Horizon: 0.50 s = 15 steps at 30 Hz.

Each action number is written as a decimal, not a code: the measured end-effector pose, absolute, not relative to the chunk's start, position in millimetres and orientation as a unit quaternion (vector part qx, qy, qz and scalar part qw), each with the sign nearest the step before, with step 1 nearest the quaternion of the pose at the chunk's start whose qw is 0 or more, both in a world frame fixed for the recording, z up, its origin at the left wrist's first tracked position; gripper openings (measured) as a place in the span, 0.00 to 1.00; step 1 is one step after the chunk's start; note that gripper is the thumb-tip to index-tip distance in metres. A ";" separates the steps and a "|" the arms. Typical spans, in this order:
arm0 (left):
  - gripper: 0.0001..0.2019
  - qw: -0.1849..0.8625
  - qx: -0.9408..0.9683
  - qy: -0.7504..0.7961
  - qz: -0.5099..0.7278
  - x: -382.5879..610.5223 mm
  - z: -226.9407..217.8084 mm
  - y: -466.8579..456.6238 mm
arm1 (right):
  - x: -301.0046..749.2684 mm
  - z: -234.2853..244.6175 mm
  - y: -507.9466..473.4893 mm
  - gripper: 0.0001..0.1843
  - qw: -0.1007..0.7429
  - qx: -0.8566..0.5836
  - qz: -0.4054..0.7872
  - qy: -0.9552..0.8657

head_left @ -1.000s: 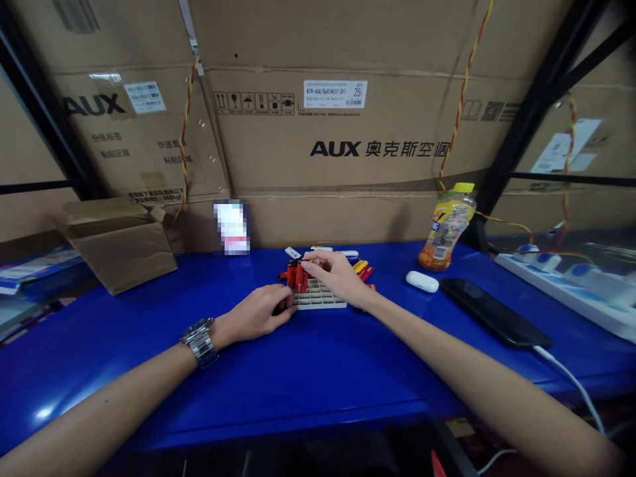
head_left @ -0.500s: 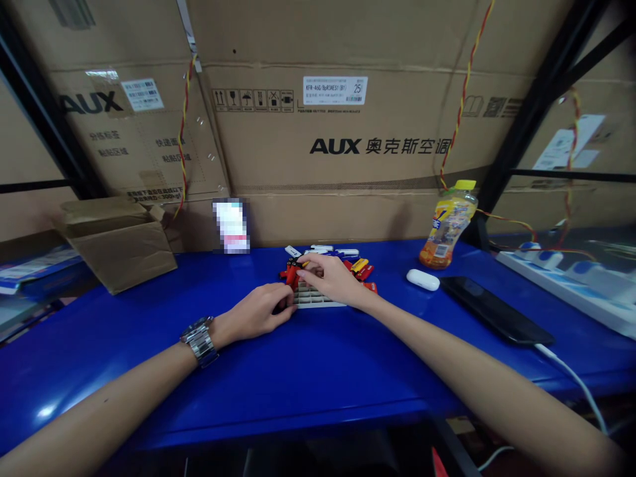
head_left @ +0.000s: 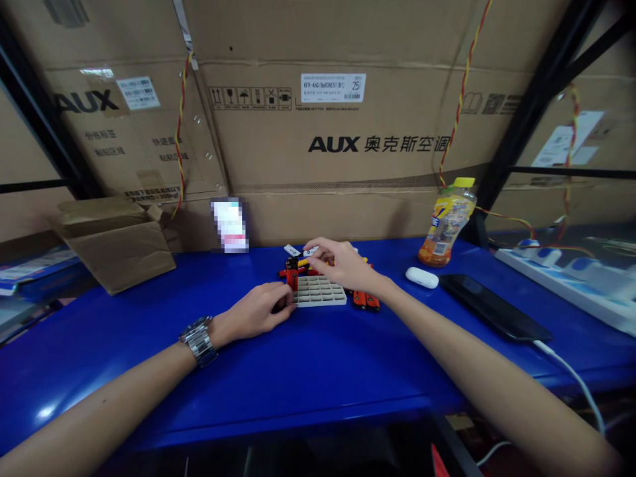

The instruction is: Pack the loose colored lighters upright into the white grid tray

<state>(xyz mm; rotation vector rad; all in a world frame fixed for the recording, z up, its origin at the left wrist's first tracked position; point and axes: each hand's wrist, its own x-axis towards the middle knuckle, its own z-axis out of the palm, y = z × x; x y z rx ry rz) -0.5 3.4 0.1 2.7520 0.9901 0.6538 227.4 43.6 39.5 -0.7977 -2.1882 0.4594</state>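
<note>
A small grey grid tray [head_left: 319, 292] lies on the blue table [head_left: 308, 371]. Red lighters stand in its left cells [head_left: 292, 273], and more red, yellow and white lighters lie in a loose pile [head_left: 365, 299] behind and to its right. My left hand [head_left: 258, 310], with a metal watch on the wrist, rests curled against the tray's left edge and holds it. My right hand [head_left: 342, 264] hovers over the pile behind the tray, its fingers pinched on a small light-coloured piece among the lighters.
A small open cardboard box [head_left: 116, 242] stands at the left. An orange drink bottle [head_left: 447, 222], a white earbud case [head_left: 422, 277], a black phone [head_left: 491, 308] with a white cable and a white power strip [head_left: 571, 281] lie at the right. Large AUX cartons [head_left: 328, 132] wall the back.
My right hand has lifted off the tray's top left cells and moved back and right to the loose pile. The tray's cells now show. My left hand has stayed put.
</note>
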 end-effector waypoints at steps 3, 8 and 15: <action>0.06 0.076 0.916 0.330 0.214 -0.3 1.0 2.9 | 251.9 54.5 47.0 0.06 0.269 -0.343 0.140 -0.889; 0.06 0.081 0.915 0.337 0.208 -0.3 2.3 2.4 | 295.0 66.6 54.7 0.07 0.032 -0.447 0.175 -0.877; 0.07 0.079 0.914 0.338 0.210 0.3 1.3 2.9 | 301.9 61.8 53.9 0.31 -0.041 -0.481 0.181 -0.857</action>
